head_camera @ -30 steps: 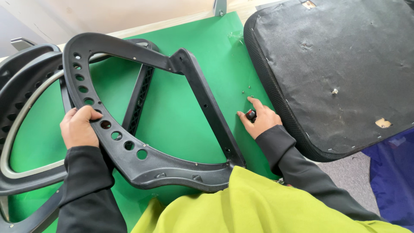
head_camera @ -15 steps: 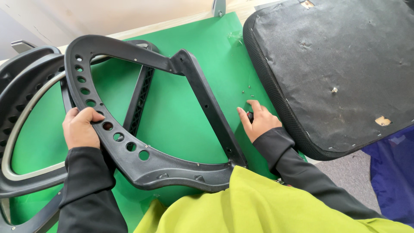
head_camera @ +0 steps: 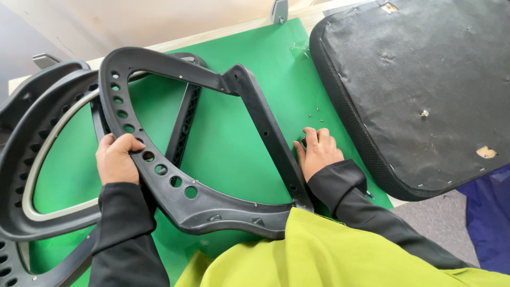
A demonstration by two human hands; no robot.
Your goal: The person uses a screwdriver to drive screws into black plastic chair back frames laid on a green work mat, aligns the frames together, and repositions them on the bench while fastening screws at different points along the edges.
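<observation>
A black plastic chair frame (head_camera: 228, 210), curved with a row of round holes, lies tilted on a green table mat (head_camera: 228, 143). My left hand (head_camera: 117, 159) grips the frame's perforated left rim. My right hand (head_camera: 319, 151) rests on the mat just right of the frame's straight bar, fingers curled around a small dark part (head_camera: 302, 142) that is mostly hidden. A few small screws (head_camera: 313, 112) lie on the mat just beyond my right hand.
A second black chair back frame (head_camera: 37, 159) with a grey inner band lies under and left of the first. An upturned black seat cushion (head_camera: 425, 90) fills the right side, overhanging the table edge. A metal bracket (head_camera: 280, 10) stands at the far edge.
My right hand has slid a little down and left along the mat, closer to the frame's bar. My left hand keeps its grip on the rim.
</observation>
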